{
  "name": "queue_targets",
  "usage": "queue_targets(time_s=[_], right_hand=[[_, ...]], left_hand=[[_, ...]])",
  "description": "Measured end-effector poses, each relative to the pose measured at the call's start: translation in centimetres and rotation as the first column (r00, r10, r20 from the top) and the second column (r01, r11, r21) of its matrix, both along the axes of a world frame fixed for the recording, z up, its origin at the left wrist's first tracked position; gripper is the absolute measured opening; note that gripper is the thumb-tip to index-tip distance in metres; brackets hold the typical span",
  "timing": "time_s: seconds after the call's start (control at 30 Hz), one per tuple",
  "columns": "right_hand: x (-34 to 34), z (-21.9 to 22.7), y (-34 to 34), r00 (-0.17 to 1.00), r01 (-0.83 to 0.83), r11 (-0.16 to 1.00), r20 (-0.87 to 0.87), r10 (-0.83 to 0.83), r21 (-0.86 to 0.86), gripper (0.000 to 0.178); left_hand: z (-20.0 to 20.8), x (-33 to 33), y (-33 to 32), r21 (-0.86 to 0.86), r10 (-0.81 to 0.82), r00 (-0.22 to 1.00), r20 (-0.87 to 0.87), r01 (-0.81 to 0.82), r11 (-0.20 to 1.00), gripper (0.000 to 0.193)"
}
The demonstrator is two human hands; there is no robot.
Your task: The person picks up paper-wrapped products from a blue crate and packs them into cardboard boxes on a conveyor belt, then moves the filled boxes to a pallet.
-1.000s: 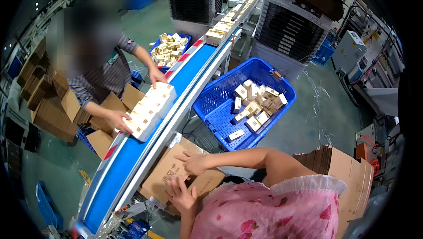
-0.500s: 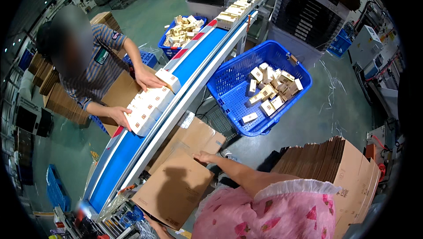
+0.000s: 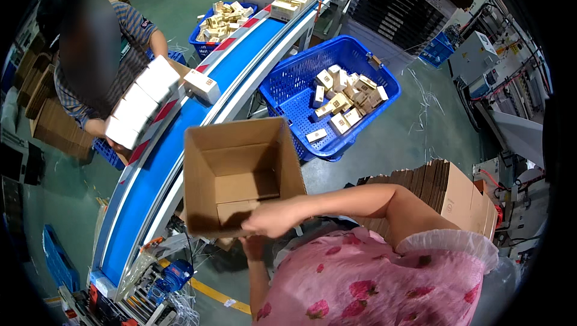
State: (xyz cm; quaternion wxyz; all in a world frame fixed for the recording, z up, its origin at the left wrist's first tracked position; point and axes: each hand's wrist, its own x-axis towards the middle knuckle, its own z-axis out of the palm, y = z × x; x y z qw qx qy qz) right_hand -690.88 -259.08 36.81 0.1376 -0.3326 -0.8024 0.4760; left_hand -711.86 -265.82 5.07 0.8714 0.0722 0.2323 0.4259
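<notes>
An open cardboard box (image 3: pixel 240 173) is tilted in front of me, its mouth facing up toward me and its inner walls and bottom showing. My right hand (image 3: pixel 273 218) is closed at the box's near right edge, the arm reaching in from the right. Just below it, my left hand (image 3: pixel 252 246) grips the same near edge from underneath, its fingertips partly hidden. Across the blue conveyor belt (image 3: pixel 159 158), a co-worker holds a block of white cartons (image 3: pixel 141 103) in both arms. A single white carton (image 3: pixel 202 85) lies on the belt.
A large blue basket (image 3: pixel 279 88) of loose cartons stands right of the belt; a smaller blue basket (image 3: pixel 201 46) with more stands beyond it. Flattened cardboard (image 3: pixel 415 188) is stacked at my right. A blue motor (image 3: pixel 174 275) sits at the lower left.
The cardboard box has turned and risen, so its open mouth now faces me; my hands have come together at its near edge. The co-worker has lifted the carton block off the belt.
</notes>
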Motion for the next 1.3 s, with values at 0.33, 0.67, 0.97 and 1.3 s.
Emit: queue_targets(time_s=[0.33,0.67,0.97,1.3], right_hand=[[3.4,-10.7,-0.4,0.842,-0.204,0.948,0.538,0.043,0.243,0.018],[16.7,-13.8,10.1,0.550,-0.263,0.824,0.780,-0.300,0.503,0.045],[9.2,-18.5,9.4,0.607,0.418,0.871,0.633,-0.480,0.260,0.042],[11.0,-21.7,12.0,0.654,0.628,0.773,0.596,-0.466,-0.084,0.029]], left_hand=[[17.9,0.4,9.0,0.250,0.282,0.489,-0.825,-0.132,0.959,0.043],[17.8,5.1,10.8,0.274,0.360,-0.282,-0.889,0.301,0.913,0.040],[17.6,-0.3,8.5,0.312,0.414,-0.299,-0.860,0.335,0.889,0.032],[1.4,-5.3,7.7,0.021,0.079,-0.170,-0.982,0.316,0.949,0.025]])
